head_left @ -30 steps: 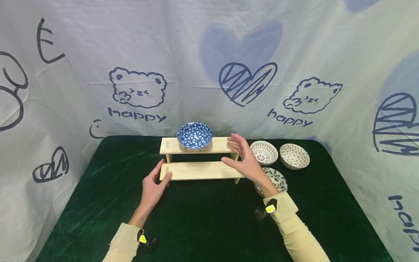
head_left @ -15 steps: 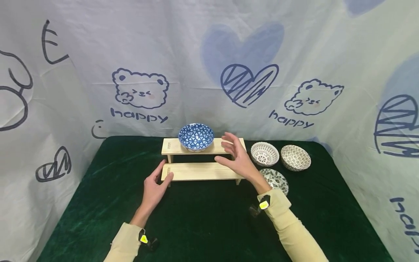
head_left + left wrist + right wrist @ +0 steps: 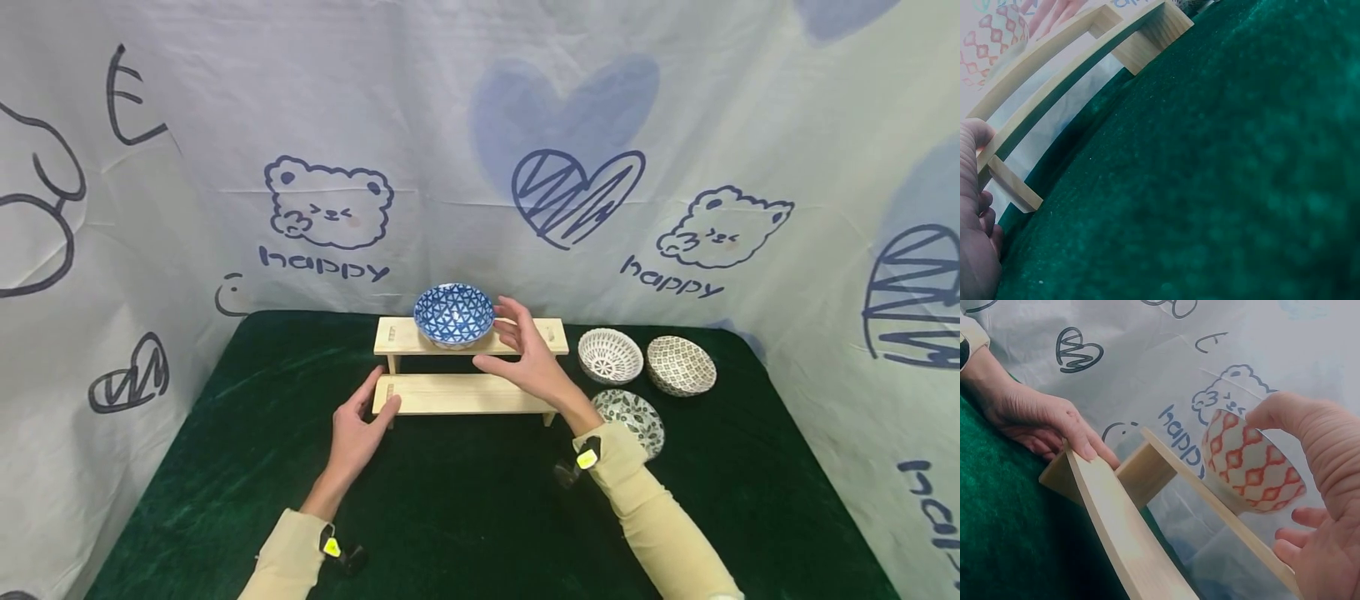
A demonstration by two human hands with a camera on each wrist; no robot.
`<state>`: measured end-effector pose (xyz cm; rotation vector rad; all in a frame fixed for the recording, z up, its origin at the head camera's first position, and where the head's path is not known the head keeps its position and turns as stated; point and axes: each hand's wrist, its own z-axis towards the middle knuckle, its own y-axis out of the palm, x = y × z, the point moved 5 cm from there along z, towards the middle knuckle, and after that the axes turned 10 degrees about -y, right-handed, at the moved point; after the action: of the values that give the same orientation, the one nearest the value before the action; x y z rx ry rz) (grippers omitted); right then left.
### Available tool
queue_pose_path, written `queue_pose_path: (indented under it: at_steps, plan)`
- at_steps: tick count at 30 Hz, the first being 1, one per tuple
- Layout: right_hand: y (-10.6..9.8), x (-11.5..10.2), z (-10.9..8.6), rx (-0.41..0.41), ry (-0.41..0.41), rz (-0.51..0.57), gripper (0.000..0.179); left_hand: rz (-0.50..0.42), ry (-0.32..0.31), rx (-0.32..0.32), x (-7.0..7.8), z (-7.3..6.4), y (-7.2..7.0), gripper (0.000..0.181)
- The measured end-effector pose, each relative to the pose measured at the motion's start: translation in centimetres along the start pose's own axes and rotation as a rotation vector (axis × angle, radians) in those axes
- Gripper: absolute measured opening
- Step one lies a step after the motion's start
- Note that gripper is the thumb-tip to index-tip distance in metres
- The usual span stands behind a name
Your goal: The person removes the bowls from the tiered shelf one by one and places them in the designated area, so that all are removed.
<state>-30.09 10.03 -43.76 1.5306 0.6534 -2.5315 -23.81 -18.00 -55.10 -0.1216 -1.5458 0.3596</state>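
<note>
A two-tier wooden shelf stand (image 3: pixel 457 393) is at the back middle of the table. My left hand (image 3: pixel 357 429) grips the left end of its lower board, thumb on top and fingers along the end, as the right wrist view shows. On the upper board sits a bowl (image 3: pixel 453 312), blue triangles inside and red diamonds outside (image 3: pixel 1250 464). Beside the bowl's right side is my right hand (image 3: pixel 531 364), thumb and fingers spread apart. In the right wrist view its thumb (image 3: pixel 1279 414) overlaps the bowl's rim, while the other fingers (image 3: pixel 1297 534) are lower, near the upper board.
Right of the stand are a white bowl with a dark red pattern (image 3: pixel 611 357) and a tilted beige-patterned bowl (image 3: pixel 681 367). A leaf-patterned dish (image 3: pixel 632 419) lies nearer, partly behind the right forearm. Dark green cloth (image 3: pixel 465 508) covers the table; a printed white curtain (image 3: pixel 450 100) hangs behind.
My right hand has moved left along the stand, from its right end to the side of the blue-and-white bowl. The left hand has stayed at the lower board's left end.
</note>
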Motion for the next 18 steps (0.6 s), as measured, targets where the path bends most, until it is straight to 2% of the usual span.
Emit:
queue_pose_path:
  at_steps: [5, 18]
  plan:
    - [0.5, 0.2, 0.6, -0.009, 0.004, -0.038, 0.101, 0.000, -0.001, 0.005, 0.1, -0.1, 0.0, 0.067]
    - [1.6, 0.5, 2.1, 0.004, 0.061, -0.027, 0.110, 0.026, -0.004, -0.003, 0.1, -0.1, 0.1, 0.065]
